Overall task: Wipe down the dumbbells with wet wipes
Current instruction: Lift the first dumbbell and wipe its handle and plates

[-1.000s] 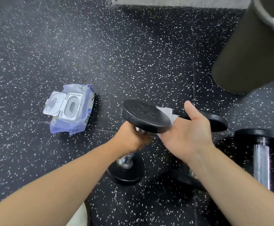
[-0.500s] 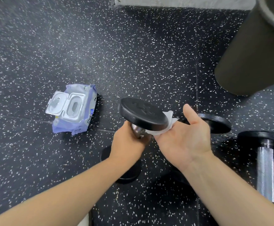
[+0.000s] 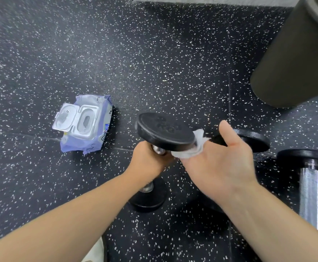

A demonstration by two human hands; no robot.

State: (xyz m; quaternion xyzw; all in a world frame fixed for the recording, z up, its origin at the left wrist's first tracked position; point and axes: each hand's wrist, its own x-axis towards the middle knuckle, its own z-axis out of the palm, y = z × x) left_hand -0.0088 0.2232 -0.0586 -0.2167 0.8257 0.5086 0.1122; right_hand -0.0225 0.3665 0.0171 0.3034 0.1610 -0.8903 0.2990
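Note:
My left hand grips the chrome handle of a black dumbbell and holds it upright and a little tilted. Its lower head hovers near the speckled floor. My right hand holds a white wet wipe against the right rim of the upper head. The thumb sticks out straight, while the wipe and the head hide the fingertips. A purple pack of wet wipes lies on the floor to the left with its lid flipped open.
A second dumbbell lies behind my right hand. Another dumbbell with a chrome handle lies at the right edge. A tall dark bin stands at the upper right. A pale wall base runs along the top.
The dumbbell's upper head has tilted and shifted slightly. My right hand with the wipe has slid from behind the head round to its right, near rim.

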